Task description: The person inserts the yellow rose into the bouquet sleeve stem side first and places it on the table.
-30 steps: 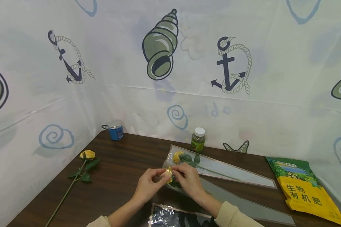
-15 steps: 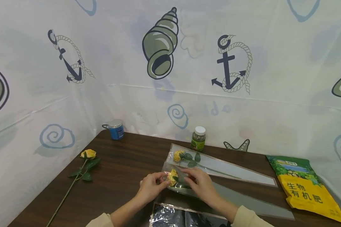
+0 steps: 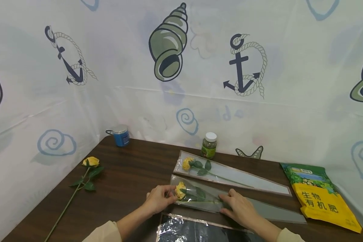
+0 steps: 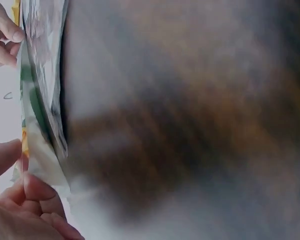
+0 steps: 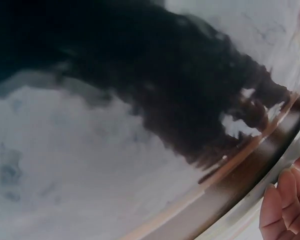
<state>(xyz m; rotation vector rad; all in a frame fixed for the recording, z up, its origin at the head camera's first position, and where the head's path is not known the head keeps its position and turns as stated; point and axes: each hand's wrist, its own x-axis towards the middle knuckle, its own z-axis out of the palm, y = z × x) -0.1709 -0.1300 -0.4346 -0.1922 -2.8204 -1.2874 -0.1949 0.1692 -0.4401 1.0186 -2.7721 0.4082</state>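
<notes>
Middle of the dark tabletop [image 3: 133,168], head view: a yellow rose [image 3: 180,191] lies in a clear-fronted sleeve [image 3: 275,210], bloom at the wide left end. The left hand [image 3: 159,199] pinches the sleeve right by the bloom, and the right hand [image 3: 239,206] has its fingers bent at the edge, farther down the stem. Behind it there's another sleeved rose [image 3: 203,172], in front a shiny dark sleeve [image 3: 205,232], and a loose rose [image 3: 89,186] off to the left.

Left wrist view: thumb and fingertips closed on the edge of the film, with the other hand up at the top left (the rest is mostly blur).

Right wrist view: thumb and fingers nearly together, nipping the sleeve's edge, just beside the dark sleeve's border.
</notes>
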